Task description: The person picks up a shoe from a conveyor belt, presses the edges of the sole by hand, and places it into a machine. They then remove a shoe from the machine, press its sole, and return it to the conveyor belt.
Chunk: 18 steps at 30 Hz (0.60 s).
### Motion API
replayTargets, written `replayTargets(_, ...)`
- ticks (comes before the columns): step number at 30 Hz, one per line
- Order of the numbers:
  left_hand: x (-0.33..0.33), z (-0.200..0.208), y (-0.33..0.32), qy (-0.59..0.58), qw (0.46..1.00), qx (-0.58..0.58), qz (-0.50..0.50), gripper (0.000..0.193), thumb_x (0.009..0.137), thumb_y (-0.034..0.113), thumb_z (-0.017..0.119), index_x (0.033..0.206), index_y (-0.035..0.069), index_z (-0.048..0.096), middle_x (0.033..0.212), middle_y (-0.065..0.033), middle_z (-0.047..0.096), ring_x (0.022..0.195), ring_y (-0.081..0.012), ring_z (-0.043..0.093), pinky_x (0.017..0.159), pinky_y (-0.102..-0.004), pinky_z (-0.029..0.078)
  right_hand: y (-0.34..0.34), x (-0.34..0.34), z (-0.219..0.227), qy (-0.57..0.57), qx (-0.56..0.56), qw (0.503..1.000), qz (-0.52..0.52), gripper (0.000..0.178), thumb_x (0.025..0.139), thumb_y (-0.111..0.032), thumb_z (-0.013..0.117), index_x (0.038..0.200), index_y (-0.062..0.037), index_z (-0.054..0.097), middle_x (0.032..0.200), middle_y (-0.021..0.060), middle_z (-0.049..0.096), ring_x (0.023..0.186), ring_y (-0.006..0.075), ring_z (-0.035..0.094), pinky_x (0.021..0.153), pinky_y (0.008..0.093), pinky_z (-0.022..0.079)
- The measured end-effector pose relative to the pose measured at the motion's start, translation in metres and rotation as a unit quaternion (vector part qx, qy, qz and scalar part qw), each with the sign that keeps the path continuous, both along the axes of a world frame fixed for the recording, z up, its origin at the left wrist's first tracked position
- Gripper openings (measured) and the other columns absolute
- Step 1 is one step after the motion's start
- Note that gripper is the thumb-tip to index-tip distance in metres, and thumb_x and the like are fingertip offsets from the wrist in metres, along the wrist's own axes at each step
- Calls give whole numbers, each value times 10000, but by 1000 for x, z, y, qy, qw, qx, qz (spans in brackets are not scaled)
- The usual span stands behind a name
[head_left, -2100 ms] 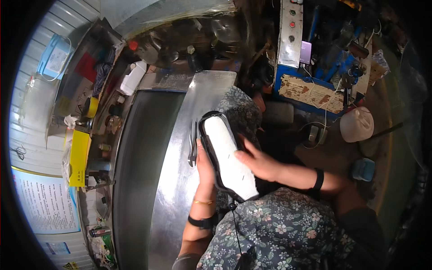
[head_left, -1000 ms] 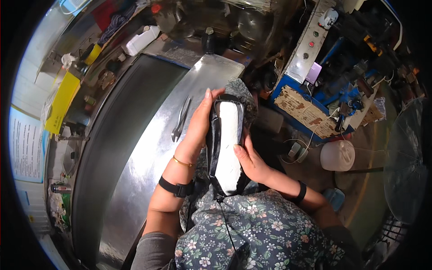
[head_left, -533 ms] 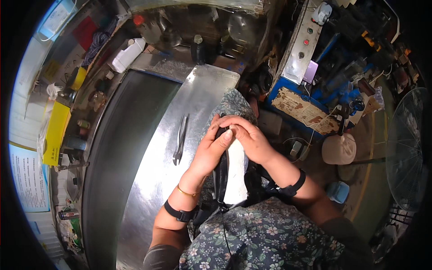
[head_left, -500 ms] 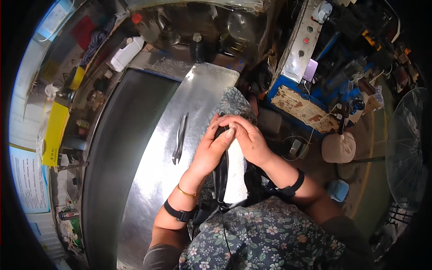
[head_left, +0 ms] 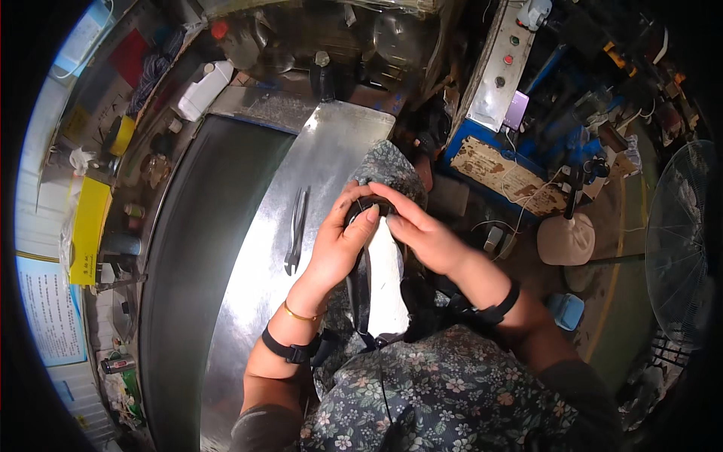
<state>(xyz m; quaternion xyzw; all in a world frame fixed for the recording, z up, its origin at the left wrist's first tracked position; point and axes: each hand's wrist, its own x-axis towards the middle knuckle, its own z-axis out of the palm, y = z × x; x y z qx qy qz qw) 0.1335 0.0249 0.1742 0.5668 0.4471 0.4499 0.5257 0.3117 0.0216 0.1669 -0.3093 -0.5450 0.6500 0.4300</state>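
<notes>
A black shoe upper with a long white insole [head_left: 386, 280] lies along my lap, insole side up. Around its far, rounded end, my left hand [head_left: 343, 237] is wrapped, with the thumb pressed over the rim onto the insole. From the other side my right hand [head_left: 422, 230] curls over the same end, fingertips close to the left ones. The black sides [head_left: 360, 294] of the upper stand up loosely beside the insole. Pincers [head_left: 297, 233] lie on the metal bench to the left, touched by neither hand.
A shiny metal bench top [head_left: 260, 264] borders a dark conveyor belt [head_left: 203, 226] on the left. A white jug [head_left: 205, 90] and a dark bottle [head_left: 322, 79] stand at the back. To the right are a blue machine [head_left: 471, 135], a white cable and a large fan [head_left: 681, 248].
My right thumb has drawn back from the left one, and the hands have spread a little, showing more of the shoe's dark far end. The shoe is still held and the pincers are unmoved.
</notes>
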Motion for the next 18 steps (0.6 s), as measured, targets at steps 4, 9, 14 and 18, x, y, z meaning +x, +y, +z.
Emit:
replayTargets(4,10,1,-7,24,999,22,-1,338,941,200,635,1226,30,572,1302,-172,557,1374,-292,383,1112,-374,299,-23,0,-15,-85,153,982,-75,619,961,-56,531,1511,-18,250,1530,135,325,1427,211,280,1162,345,223)
replayTargets(9,8,7,-5,-9,1000,-5,-6,352,929,184,651,1237,31,574,1262,-123,567,1192,-192,509,1027,-304,381,-15,16,-10,168,-84,979,76,729,930,-49,588,1534,-43,181,1547,125,282,1428,209,268,1166,340,214)
replayTargets(14,14,5,-7,-21,999,-25,25,358,909,178,682,1214,17,584,1199,-90,583,1107,-148,529,963,-273,420,-45,-2,-31,4,70,994,-82,780,918,-98,644,1519,22,162,1536,156,284,1423,219,280,1158,348,222)
replayTargets(18,-1,19,-8,-9,997,-18,-68,593,823,188,770,1323,28,495,1283,-95,528,1144,-155,525,978,-295,438,-32,8,-24,117,-41,992,13,814,921,-144,664,1532,-12,141,1526,126,298,1399,192,287,1143,330,253)
